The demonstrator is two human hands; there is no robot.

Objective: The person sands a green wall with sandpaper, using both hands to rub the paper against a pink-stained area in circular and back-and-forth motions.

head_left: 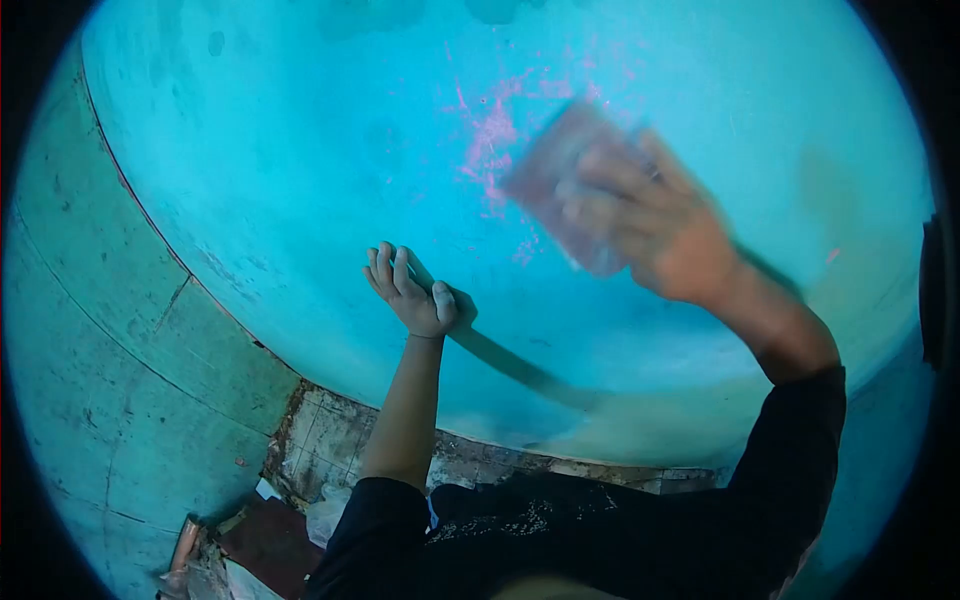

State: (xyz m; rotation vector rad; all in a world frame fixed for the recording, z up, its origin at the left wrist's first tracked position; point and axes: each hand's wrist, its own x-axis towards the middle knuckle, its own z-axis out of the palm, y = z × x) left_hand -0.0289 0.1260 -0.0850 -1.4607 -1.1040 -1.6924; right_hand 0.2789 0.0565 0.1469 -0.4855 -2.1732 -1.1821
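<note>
Against a turquoise wall [300,130], my right hand [650,215] presses a reddish-brown sheet [565,165], which looks like sandpaper and is blurred by motion. Its fingers lie over the sheet's right part. Just left of the sheet, pink patches [492,140] and scratches show on the wall. Lower and to the left, my left hand [412,295] is raised near the wall with fingers apart and nothing in it; a shadow falls beside it.
A greenish wall [130,330] with cracks stands at the left. Along the bottom runs a worn tiled floor [325,440]. At the lower left lie a dark reddish-brown sheet [272,545], a rolled piece [185,545] and clear plastic [325,515].
</note>
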